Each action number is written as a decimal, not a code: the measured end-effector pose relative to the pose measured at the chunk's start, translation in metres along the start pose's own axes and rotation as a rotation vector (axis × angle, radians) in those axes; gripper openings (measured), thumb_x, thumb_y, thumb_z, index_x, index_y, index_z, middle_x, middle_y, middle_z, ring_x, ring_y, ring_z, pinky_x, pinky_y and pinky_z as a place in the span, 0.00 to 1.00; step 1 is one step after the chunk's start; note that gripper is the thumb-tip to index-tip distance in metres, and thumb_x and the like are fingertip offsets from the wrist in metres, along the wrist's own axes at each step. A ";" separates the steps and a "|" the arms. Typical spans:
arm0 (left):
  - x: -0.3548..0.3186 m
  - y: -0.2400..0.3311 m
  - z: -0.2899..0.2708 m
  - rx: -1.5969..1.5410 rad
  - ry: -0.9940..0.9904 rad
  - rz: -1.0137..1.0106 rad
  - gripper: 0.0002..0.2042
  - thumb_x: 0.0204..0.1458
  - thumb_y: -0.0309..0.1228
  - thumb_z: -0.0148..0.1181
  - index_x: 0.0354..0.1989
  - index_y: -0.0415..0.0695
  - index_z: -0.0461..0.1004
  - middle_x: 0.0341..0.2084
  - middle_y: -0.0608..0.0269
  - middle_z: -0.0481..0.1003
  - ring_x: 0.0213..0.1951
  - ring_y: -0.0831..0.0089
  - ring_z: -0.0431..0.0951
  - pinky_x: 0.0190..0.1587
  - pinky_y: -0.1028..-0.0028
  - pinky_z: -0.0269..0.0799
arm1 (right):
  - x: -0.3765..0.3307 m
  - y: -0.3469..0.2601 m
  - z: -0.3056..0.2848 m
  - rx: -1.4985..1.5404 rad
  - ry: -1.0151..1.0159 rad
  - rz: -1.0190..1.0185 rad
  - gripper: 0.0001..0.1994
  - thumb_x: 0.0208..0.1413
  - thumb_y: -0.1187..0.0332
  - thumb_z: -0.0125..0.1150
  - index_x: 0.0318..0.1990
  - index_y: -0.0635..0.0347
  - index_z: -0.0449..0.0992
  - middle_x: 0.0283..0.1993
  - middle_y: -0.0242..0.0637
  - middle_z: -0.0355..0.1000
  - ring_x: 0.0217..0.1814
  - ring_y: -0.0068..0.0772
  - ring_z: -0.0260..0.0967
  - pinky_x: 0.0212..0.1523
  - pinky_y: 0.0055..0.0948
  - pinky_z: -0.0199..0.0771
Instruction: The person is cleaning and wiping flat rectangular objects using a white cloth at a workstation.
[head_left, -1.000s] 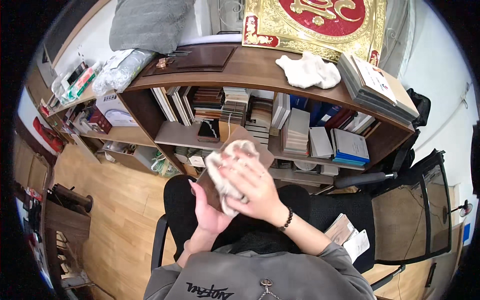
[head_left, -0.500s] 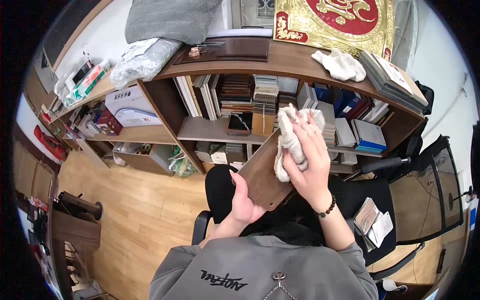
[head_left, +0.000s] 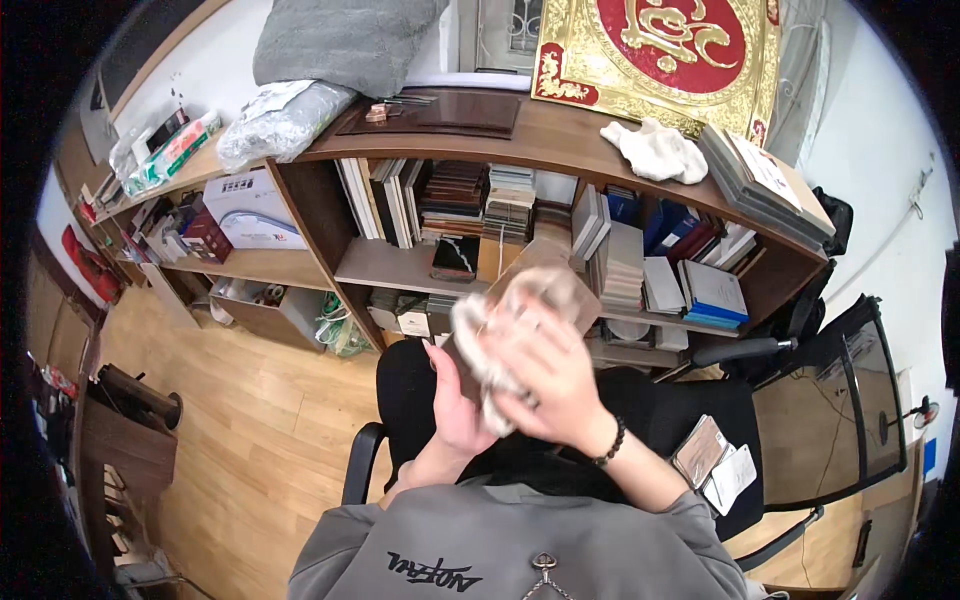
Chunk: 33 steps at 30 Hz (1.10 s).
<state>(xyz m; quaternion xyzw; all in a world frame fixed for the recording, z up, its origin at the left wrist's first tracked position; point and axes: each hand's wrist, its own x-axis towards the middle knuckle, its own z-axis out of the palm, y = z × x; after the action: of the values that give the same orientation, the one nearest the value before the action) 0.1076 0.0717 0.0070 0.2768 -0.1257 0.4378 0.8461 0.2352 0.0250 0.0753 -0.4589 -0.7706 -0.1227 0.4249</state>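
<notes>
In my lap area is a brown wood-grain sample board [head_left: 580, 287], tilted and largely covered by the cloth. My left hand [head_left: 458, 405] grips its near left edge, thumb upright along the side. Pressed flat on the board's face is a crumpled off-white cloth [head_left: 470, 335], blurred by motion. My right hand [head_left: 550, 375], with a dark bead bracelet at the wrist, holds this cloth against the board. The board's lower end and the fingers of my left hand beneath it are hidden.
Ahead stands a brown shelf unit [head_left: 400, 262] full of sample boards and binders. On its top lie another white cloth [head_left: 655, 150], a stack of boards [head_left: 765, 190] and a gold-red framed panel [head_left: 640, 60]. Small sample pieces [head_left: 703, 450] rest on the chair at right.
My right hand and the cloth have moved left and down across the board, covering most of its face. The view has shifted slightly.
</notes>
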 end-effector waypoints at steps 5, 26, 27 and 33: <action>-0.004 -0.012 0.023 0.088 0.281 -0.105 0.39 0.52 0.63 0.22 0.61 0.43 0.52 0.57 0.54 0.59 0.58 0.60 0.60 0.59 0.59 0.56 | -0.025 0.015 -0.012 -0.039 -0.027 -0.008 0.26 0.36 0.68 0.62 0.49 0.62 0.70 0.51 0.43 0.67 0.56 0.51 0.60 0.57 0.45 0.58; 0.002 -0.014 0.013 0.319 0.464 -0.456 0.26 0.51 0.29 0.57 0.58 0.40 0.57 0.50 0.63 0.66 0.53 0.70 0.64 0.55 0.67 0.60 | -0.054 0.083 -0.034 0.455 0.310 0.688 0.20 0.47 0.74 0.63 0.48 0.66 0.66 0.45 0.37 0.69 0.44 0.25 0.67 0.43 0.23 0.67; -0.003 -0.017 0.006 0.378 0.492 -0.370 0.27 0.51 0.34 0.56 0.59 0.41 0.54 0.52 0.59 0.64 0.54 0.67 0.63 0.55 0.66 0.60 | -0.055 0.083 -0.034 0.357 0.488 0.638 0.18 0.47 0.75 0.62 0.46 0.66 0.67 0.43 0.36 0.70 0.42 0.25 0.67 0.41 0.22 0.68; 0.015 -0.042 0.038 -0.002 0.246 -0.089 0.34 0.54 0.51 0.46 0.63 0.43 0.46 0.54 0.58 0.61 0.55 0.66 0.62 0.57 0.64 0.58 | -0.073 0.057 -0.020 -0.081 0.307 -0.174 0.18 0.41 0.76 0.63 0.43 0.61 0.69 0.37 0.40 0.71 0.37 0.37 0.70 0.40 0.31 0.72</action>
<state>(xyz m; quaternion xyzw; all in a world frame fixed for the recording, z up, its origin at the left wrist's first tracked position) 0.1518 0.0400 0.0297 0.2254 -0.0090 0.4302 0.8741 0.3085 0.0003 0.0200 -0.3830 -0.7280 -0.2585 0.5064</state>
